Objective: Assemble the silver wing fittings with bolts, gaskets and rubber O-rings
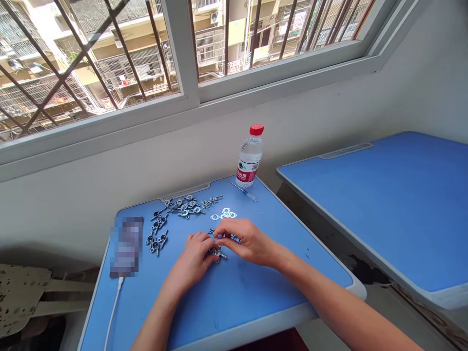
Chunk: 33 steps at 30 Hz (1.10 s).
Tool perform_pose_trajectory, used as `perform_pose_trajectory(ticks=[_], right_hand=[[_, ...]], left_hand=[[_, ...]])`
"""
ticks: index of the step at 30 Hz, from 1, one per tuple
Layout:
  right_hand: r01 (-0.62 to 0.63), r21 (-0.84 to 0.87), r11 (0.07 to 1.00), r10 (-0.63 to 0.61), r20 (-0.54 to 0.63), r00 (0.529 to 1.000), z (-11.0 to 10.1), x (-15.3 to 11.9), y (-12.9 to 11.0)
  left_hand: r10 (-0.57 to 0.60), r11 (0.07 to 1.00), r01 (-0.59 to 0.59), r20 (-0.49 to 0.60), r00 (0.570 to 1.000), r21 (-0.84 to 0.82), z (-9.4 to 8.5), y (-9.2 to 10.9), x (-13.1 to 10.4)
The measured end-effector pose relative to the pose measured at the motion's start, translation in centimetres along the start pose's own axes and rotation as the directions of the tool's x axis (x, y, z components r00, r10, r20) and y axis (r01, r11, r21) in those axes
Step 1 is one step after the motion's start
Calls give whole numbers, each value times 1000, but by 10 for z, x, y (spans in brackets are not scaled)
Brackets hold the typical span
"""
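My left hand [195, 251] rests on the blue desk, its thumb and fingers closed around a small metal casting [218, 253] with a protruding stem. Just above that part, my right hand [245, 240] has its thumb and forefinger pinched together; whatever is between them is too small or too hidden to name. Tiny dark pieces [211, 231] lie just beyond my fingertips. Partly covered by my right hand are some small blue-looking rings or pieces [236, 239]. Flat silver plates with holes [224, 214] lie beyond both hands.
Several metal castings [188, 205] lie at the back, and castings with black round centres [156, 241] sit on the left. A pixelated phone [126, 247] has a white cable [114, 309]. A water bottle [250, 158] and thin screwdriver-like tool [244, 191] stand and lie behind. Another blue desk [383, 204] is right.
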State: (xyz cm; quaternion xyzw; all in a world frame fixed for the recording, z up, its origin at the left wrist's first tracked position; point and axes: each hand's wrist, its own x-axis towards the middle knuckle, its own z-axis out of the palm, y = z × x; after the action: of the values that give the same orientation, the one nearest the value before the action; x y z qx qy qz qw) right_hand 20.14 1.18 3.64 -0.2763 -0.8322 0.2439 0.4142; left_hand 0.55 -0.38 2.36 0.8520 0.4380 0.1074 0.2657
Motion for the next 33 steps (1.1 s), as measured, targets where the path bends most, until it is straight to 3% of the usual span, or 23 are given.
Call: perform_pose_trajectory(ticks=[13, 25, 33], right_hand=[[-191, 48, 980, 194, -49, 980, 4, -1, -3], [-99, 72, 992, 113, -217, 970, 5, 1, -4], [24, 64, 998, -18, -105, 994, 11, -1, -3]], left_hand=[[-32, 999, 32, -41, 999, -11, 1, 0, 1], [-62, 998, 61, -30, 998, -14, -2, 5, -5], [-88, 995, 87, -5, 996, -46, 3, -4, -3]])
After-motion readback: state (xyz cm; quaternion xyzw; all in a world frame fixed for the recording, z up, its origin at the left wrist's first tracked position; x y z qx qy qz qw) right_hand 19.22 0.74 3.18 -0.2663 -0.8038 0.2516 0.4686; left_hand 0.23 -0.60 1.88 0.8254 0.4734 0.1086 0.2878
